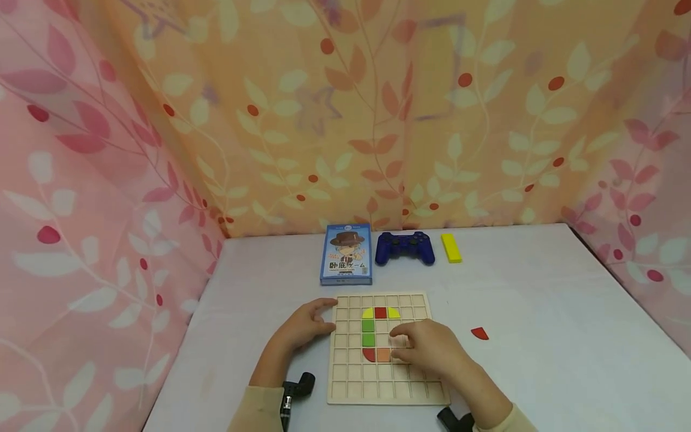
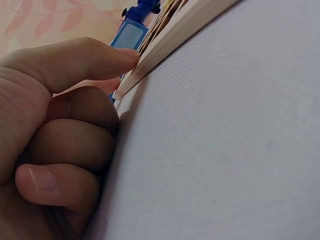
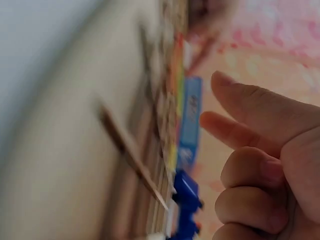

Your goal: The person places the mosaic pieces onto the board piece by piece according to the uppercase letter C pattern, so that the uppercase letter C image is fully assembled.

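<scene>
A pale wooden grid board [image 1: 345, 384] lies on the table. My left hand [image 1: 303, 324] steadies its left edge: in the left wrist view the thumb [image 2: 107, 62] touches the rim and other fingers are curled. Over the board's right half hovers my right hand [image 1: 432, 348], thumb and forefinger apart with nothing between them. On the grid sit two yellow rounded tiles, one at left [image 1: 368, 313], a red square [image 1: 380, 312], two green squares, the lower green tile [image 1: 368, 339] above a red rounded tile [image 1: 369, 355], and an orange square [image 1: 383, 355] by my right fingertips. That hand hides several cells.
A loose red quarter-round tile [image 1: 480, 333] lies right of the board. Behind it stand a blue game box [image 1: 346, 255], a dark blue game controller [image 1: 405, 247] and a yellow bar [image 1: 451, 248]. Patterned curtains [image 1: 302, 120] close off the back and sides.
</scene>
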A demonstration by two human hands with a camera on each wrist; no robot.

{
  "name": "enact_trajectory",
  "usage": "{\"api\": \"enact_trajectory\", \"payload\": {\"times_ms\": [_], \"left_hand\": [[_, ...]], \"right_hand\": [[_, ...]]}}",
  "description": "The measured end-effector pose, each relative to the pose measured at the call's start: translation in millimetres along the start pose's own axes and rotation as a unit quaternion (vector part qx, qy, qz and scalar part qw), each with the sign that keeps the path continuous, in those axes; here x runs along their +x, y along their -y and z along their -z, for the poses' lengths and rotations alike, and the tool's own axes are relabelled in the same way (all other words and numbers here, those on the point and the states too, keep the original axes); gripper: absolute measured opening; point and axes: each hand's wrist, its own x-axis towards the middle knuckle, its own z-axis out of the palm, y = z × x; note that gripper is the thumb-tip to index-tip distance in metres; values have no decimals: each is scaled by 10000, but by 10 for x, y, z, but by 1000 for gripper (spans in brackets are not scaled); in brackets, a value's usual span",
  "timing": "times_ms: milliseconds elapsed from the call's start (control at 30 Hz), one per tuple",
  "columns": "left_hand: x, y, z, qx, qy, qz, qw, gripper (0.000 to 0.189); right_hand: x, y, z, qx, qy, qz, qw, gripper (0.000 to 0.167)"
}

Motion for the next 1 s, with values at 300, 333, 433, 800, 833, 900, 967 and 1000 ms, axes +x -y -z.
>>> {"api": "enact_trajectory", "payload": {"times_ms": [300, 333, 433, 800, 833, 900, 967, 1000], "left_hand": [[18, -2, 25, -146, 32, 13, 9999, 62], [21, 1, 21, -142, 24, 12, 9999, 62], [26, 2, 14, -133, 18, -15, 9999, 62], [17, -17, -3, -155, 10, 11, 9999, 62], [16, -16, -4, -155, 8, 11, 9999, 62], [13, -13, -5, -154, -5, 25, 9999, 62], [9, -8, -3, -152, -21, 19, 9999, 62], [8, -6, 0, -130, -26, 16, 9999, 62]], "right_hand": [[-42, -247, 455, 33, -463, -571, 9973, 35], [-54, -294, 499, 25, -491, -619, 9969, 36], [-95, -457, 612, -1, -522, -859, 9949, 39], [-222, -1026, 808, -253, 261, -2466, 9684, 53], [-238, -1048, 804, -228, 283, -2556, 9661, 52], [-262, -1077, 793, -221, 316, -2684, 9625, 50], [-278, -1097, 774, -266, 316, -2772, 9599, 50], [-281, -1106, 763, -307, 308, -2804, 9589, 51]]}}
